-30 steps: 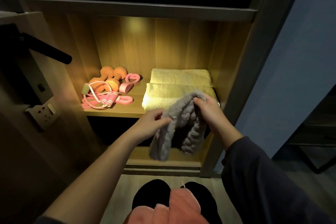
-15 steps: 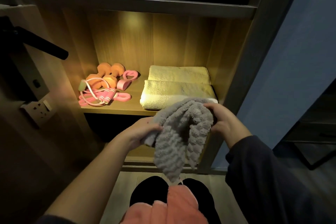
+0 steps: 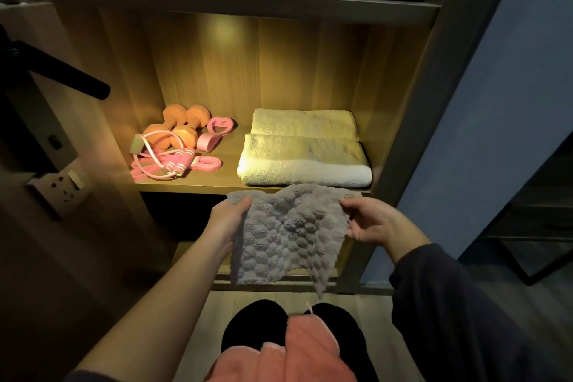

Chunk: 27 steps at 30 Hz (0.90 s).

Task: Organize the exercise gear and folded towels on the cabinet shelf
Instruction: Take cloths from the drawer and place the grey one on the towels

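In the head view, a fluffy grey towel is being held up by both hands, just in front of the cabinet shelf. Its top left corner is being pinched by the left hand, with the thumb on the near side and the other fingers hidden behind the cloth. Its top right corner is being pinched by the right hand, with the thumb and fingers closed on the edge. The towel is being stretched flat between the two sets of fingers, and the rest of it is being left to hang down below them. Just past the fingertips, two folded towels are being kept on the right part of the lit shelf: the front towel is being touched from behind by the back towel. Past the left fingers and further to the left, the exercise gear is being kept in a small heap: two orange dumbbells at the back, a pink grip ring just beside them, and a pink jump rope in front with a pink band touching it. Below the fingers, near the body, a pink cloth is being seen over two black shoes. The right arm is being covered by a dark sleeve.
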Motion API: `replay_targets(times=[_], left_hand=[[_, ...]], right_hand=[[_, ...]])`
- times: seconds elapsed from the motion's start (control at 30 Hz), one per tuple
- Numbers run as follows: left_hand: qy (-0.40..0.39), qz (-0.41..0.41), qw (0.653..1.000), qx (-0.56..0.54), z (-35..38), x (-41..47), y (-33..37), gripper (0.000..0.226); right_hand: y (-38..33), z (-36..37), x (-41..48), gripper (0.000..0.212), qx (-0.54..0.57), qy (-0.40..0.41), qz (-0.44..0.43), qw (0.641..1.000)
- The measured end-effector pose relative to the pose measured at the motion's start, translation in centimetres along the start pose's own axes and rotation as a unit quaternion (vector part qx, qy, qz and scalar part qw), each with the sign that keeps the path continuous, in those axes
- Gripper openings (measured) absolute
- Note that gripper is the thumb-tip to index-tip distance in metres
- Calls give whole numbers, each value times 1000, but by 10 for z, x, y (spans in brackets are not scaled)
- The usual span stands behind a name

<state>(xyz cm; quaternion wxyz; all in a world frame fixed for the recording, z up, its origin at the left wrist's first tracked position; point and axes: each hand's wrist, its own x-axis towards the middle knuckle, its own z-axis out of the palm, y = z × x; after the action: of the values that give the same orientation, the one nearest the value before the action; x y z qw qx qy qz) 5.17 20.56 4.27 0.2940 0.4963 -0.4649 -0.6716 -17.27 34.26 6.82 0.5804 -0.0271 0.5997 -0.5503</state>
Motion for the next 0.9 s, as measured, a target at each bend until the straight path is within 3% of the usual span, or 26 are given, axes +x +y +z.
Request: replay_targets(times=[0.17, 0.33, 0.37, 0.43, 0.47, 0.53, 0.63, 0.77, 0.9], left_hand=[[55, 26, 994, 90, -6, 8, 0, 27], [60, -19, 991, 122, -18, 6, -4, 22], [59, -22, 988, 142, -21, 5, -5, 25], [53, -13, 986, 160, -27, 6, -6, 50], [49, -3, 987, 153, -30, 6, -6, 63], [36, 39, 985, 165, -35, 7, -4, 63], [41, 108, 961, 250, -37, 9, 0, 33], [39, 176, 917, 355, -39, 4, 5, 12], [-83, 168, 929, 318, -46, -1, 7, 16]], right_hand=[[9, -10, 14, 24, -183, 88, -1, 979], [16, -21, 15, 23, -181, 41, 1, 983], [17, -23, 16, 34, -171, 28, -7, 985], [17, -29, 19, 76, -171, 22, -33, 985], [17, -29, 19, 81, -185, 20, -48, 981], [19, -30, 19, 68, -215, 9, -69, 974], [19, -28, 15, 39, -289, 22, -106, 951], [20, -27, 13, 20, -333, 74, -169, 925], [21, -35, 13, 13, -389, 103, -234, 885]])
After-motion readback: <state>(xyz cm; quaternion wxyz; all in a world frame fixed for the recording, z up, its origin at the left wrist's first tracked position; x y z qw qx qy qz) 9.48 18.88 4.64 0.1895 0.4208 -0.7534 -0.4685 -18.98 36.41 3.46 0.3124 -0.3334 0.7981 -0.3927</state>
